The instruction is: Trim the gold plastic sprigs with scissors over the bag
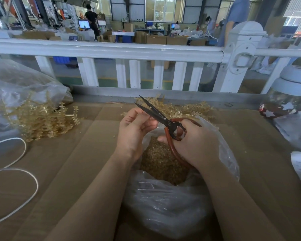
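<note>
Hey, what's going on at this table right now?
A person is trimming gold plastic sprigs. The right hand grips the red-handled scissors, blades parted, while the left hand holds something small up at the blades; it is too small to make out. Both hands work above an open clear bag holding gold trimmed bits. One pile of sprigs lies to the left, spilling from another bag, and a second pile lies behind the hands.

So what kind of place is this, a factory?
Probably a factory workshop: brown cardboard boxes stacked on the floor beyond the white railing, lit computer screens at workstations, and heaps of gold plastic sprigs waiting for trimming.
</note>
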